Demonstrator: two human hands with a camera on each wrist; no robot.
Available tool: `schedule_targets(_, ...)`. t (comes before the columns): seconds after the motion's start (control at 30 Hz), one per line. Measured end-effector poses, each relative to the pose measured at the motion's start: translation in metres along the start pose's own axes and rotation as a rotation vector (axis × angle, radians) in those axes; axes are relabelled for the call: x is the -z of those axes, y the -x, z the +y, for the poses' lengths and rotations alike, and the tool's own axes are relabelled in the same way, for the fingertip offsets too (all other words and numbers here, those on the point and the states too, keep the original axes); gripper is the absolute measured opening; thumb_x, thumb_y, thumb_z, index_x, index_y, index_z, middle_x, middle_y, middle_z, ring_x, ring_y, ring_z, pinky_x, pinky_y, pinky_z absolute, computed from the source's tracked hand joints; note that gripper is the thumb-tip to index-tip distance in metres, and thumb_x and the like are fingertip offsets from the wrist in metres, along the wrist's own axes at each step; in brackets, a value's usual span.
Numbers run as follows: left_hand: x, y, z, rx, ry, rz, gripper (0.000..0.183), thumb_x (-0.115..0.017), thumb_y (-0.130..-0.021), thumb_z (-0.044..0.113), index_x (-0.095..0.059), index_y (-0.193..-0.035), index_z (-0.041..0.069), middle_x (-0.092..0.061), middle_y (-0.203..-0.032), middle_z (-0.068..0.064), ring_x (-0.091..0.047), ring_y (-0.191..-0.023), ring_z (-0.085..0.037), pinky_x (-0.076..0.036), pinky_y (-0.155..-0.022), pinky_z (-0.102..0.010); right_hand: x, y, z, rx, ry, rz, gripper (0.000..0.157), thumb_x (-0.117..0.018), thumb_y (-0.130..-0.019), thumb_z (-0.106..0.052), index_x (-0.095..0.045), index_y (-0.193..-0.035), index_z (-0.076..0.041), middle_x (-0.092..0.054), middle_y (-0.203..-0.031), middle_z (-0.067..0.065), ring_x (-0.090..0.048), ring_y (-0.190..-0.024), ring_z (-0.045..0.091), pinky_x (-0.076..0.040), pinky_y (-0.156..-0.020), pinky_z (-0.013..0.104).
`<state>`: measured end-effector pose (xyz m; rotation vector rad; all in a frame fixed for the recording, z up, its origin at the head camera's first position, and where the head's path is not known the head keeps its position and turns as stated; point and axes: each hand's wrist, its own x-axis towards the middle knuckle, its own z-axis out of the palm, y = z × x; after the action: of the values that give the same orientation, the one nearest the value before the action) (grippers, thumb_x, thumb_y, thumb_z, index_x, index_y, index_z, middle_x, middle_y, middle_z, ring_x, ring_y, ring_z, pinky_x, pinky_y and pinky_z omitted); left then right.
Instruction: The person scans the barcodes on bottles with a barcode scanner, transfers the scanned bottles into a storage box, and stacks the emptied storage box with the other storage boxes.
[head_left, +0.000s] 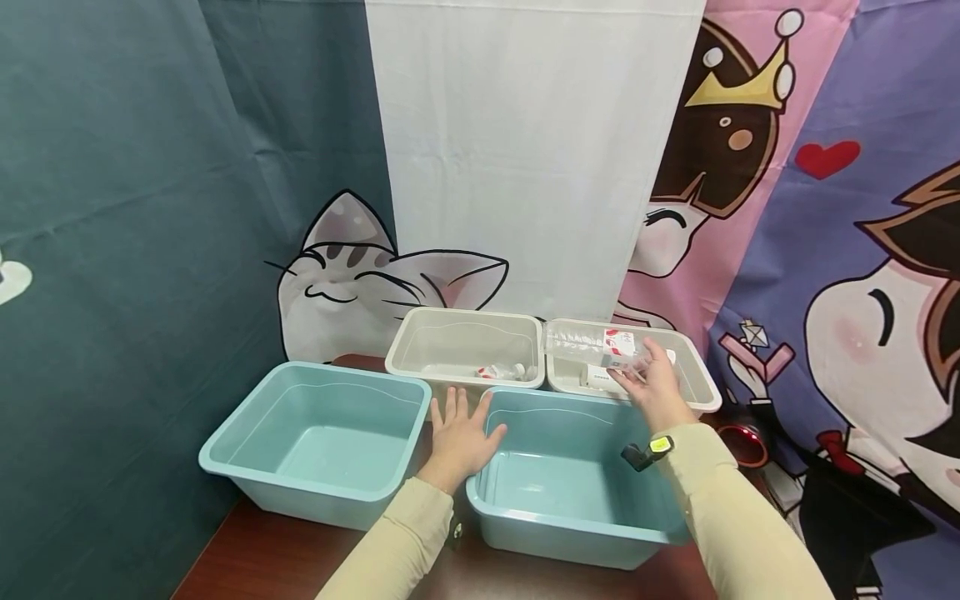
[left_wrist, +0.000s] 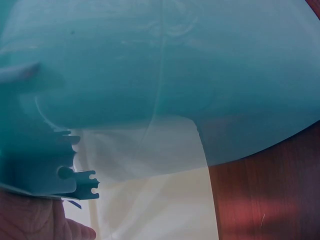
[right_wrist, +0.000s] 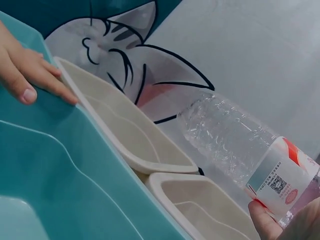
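My right hand [head_left: 660,387] grips a clear plastic bottle [head_left: 577,343] by one end, thumb and fingers round it near a red and white label. The bottle lies nearly sideways above the right cream bin [head_left: 708,393]. Inside that bin a white box [head_left: 600,379] shows partly beneath the bottle. My left hand [head_left: 459,437] has its fingers spread and straight at the left rim of the right blue bin [head_left: 555,523]. In the right wrist view the same left hand [right_wrist: 30,70] reaches over that rim, and the bottle [right_wrist: 225,137] shows a printed code.
Beside the right cream bin stands the left cream bin [head_left: 450,346], with a small labelled bottle [head_left: 502,372] lying in it. A second blue bin [head_left: 322,454] is at the left on the brown table [head_left: 255,554]. Printed curtains [head_left: 525,158] hang behind.
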<state>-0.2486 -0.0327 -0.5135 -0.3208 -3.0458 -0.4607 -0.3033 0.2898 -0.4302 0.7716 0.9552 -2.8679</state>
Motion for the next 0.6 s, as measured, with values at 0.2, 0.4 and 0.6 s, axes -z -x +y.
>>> schedule_targets(0.2,0.001,0.000,-0.001,-0.004,0.003,0.000,0.070,-0.037,-0.100,0.063,-0.031,-0.161,0.028,-0.022,-0.163,-0.026,-0.004,-0.154,-0.042,0.005,-0.120,-0.065,-0.011,-0.002,0.013,0.036,0.054,0.029,0.086,-0.058,-0.102,-0.034,0.005,-0.160,-0.042,-0.003,-0.166,0.002,-0.023,-0.146,0.022,-0.034,-0.115,0.048)
schedule_targets(0.4,0.000,0.000,-0.001,-0.004,0.006,0.004,0.070,-0.037,-0.100,0.063,-0.032,-0.160,0.028,-0.023,-0.163,-0.026,-0.005,-0.154,-0.042,0.005,-0.120,-0.065,-0.019,-0.005,0.027,0.069,0.110,0.038,0.073,-0.052,-0.104,-0.033,-0.008,-0.162,-0.036,-0.015,-0.162,0.011,-0.029,-0.147,0.033,-0.037,-0.112,0.054)
schedule_targets(0.6,0.001,0.001,-0.002,-0.003,0.008,-0.001,0.070,-0.038,-0.100,0.063,-0.032,-0.160,0.028,-0.022,-0.163,-0.026,-0.004,-0.154,-0.041,0.005,-0.120,-0.065,-0.026,-0.010,0.039,0.071,0.157,0.003,0.069,-0.051,-0.106,-0.033,-0.012,-0.163,-0.033,-0.013,-0.166,0.012,-0.028,-0.148,0.035,-0.037,-0.113,0.053)
